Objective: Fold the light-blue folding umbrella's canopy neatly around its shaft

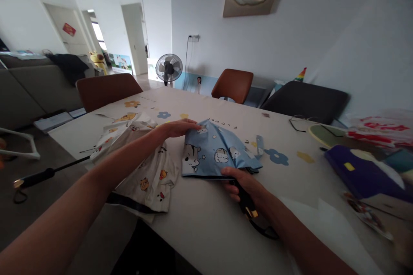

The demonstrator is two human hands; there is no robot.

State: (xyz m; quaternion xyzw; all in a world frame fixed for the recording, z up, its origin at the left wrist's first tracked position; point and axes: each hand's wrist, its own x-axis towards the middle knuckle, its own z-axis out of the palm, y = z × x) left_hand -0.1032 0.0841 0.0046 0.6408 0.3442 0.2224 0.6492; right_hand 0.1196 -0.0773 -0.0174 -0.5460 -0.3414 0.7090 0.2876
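Observation:
A light-blue folding umbrella [211, 152] printed with cartoon animals lies partly folded over the table, its canopy flattened and loose at the right. My right hand [243, 182] is closed around the top of its black handle, thumb on the canopy's lower edge. A gold band and a black wrist strap show below that hand. At the canopy's upper left edge, my left hand [182, 128] grips the fabric; its fingertips are partly hidden. Under my left forearm rests a second, cream umbrella [151, 176] with animal prints, loosely collapsed, its black handle sticking out past the table's left edge.
The white table [200, 219] carries a flower print. On its right are eyeglasses [298, 124], a purple bag-like item [361, 172] and red-and-white plastic packaging [380, 131]. Chairs [232, 85] line the far side. A fan [169, 68] stands behind.

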